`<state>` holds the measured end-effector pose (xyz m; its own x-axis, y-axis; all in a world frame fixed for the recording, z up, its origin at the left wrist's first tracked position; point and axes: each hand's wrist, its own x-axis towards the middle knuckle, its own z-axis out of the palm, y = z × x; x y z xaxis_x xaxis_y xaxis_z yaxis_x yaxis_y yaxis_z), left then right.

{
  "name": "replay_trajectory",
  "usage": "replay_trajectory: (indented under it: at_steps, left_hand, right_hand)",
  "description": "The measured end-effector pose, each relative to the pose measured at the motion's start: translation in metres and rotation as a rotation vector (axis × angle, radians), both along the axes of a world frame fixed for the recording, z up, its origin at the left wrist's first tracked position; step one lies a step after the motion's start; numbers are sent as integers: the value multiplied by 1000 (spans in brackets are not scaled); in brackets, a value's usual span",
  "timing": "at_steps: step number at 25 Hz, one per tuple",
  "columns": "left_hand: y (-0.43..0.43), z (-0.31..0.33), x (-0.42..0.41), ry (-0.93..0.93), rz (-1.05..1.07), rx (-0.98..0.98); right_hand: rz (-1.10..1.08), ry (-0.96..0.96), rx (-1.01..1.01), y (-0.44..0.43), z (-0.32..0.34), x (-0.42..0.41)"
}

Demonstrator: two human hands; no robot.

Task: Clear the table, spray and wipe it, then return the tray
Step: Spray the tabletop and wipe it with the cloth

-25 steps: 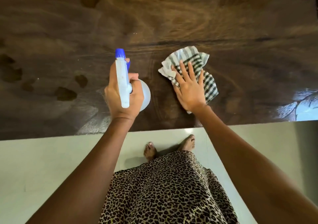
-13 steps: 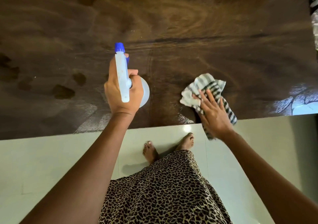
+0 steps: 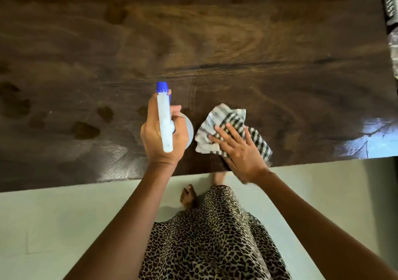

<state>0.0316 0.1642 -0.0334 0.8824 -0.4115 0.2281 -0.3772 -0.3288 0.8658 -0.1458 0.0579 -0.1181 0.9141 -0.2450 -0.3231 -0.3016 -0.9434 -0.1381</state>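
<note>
Pressing striped cloth (image 3: pixel 228 118) onto table (image 3: pixel 269 43), right hand (image 3: pixel 241 150) fingers spread; left hand (image 3: pixel 150 135) fingers curled round spray bottle (image 3: pixel 164 120).

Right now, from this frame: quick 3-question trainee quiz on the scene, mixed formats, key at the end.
1. True or false: the left hand grips the bottle.
2. Where is the cloth? A) on the floor B) on the table, under the right hand C) draped over the bottle
3. Fill in: the bottle's nozzle is ____ in colour.
Key: 1 true; 2 B; 3 blue.
</note>
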Motion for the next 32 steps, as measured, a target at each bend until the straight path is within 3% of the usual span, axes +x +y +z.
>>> replay_trajectory:
  at_steps: [3, 6, 10, 12, 15, 17, 19, 21, 23, 26, 29, 32]
  left_hand:
    - [-3, 0, -1, 21, 10, 31]
    - [-6, 3, 2, 81, 10, 5]
    - [-16, 10, 11, 40, -16, 35]
    - [-28, 11, 24, 100, 60, -6]
    - [-47, 12, 45, 116, 122, -71]
    - [-59, 15, 59, 69, 124, -98]
    - [-71, 15, 73, 29, 118, -124]
    - [-80, 13, 84, 32, 119, -130]
    - [-86, 10, 91, 60, 120, -124]
    - [-91, 9, 90, 46, 118, -126]
    - [-92, 7, 88, 7, 126, -153]
    - [-93, -7, 87, 25, 183, -163]
  right_hand:
    - [-208, -10, -20, -46, -3, 90]
    - [-223, -2, 1, -57, -4, 165]
    - [28, -24, 16, -44, -5, 131]
    - [23, -76, 1, -64, -8, 83]
    - [-391, -110, 27, -129, -6, 44]
    - [-746, -67, 32, -168, -3, 61]
    - [-888, -57, -16, -182, 2, 107]
    - [-723, -63, -27, -167, 0, 148]
    - [-387, -60, -17, -130, -3, 164]
    - [-28, -67, -27, -85, -5, 125]
    - [-23, -156, 2, -107, -10, 56]
    - [-383, -129, 24, -164, -6, 25]
